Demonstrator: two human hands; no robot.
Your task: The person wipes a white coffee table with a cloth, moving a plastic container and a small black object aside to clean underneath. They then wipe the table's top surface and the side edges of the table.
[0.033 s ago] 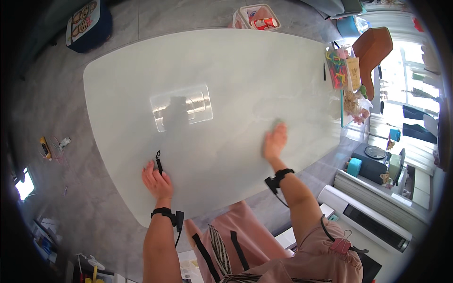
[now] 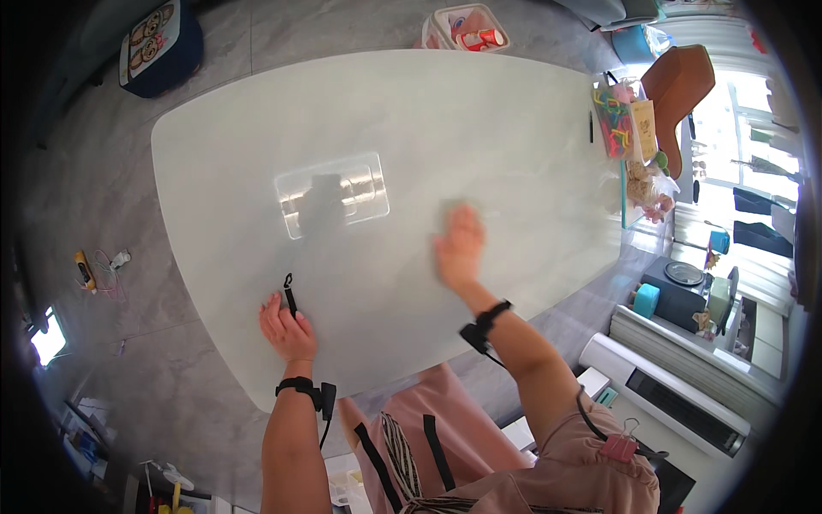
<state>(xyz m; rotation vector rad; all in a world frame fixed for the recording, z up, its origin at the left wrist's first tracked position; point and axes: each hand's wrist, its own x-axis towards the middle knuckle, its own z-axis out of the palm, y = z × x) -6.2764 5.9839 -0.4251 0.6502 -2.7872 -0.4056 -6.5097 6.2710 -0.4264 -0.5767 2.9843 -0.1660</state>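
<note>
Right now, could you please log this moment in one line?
left hand: by black strap | right hand: blurred, over table, contact unclear | clear tray: on table

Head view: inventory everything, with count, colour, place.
Table: 1, whitish, centre
Shiny rectangle: 1, whitish, table left
Looped strap: 1, black, near left
Stick: 1, black, far right
Box: 1, transparent, right edge
Chair: 1, brown, upper right
Bin: 1, whitish, top centre
Boxy object: 1, dark blue, top left
Vented unit: 1, white, lower right
Clutter: uncountable, mixed, around edges
Garment: 1, pink, bottom
Wristbands: 2, black, wrists
Left hand: 1, bare, beside strap
Right hand: 1, blurred, table middle
</note>
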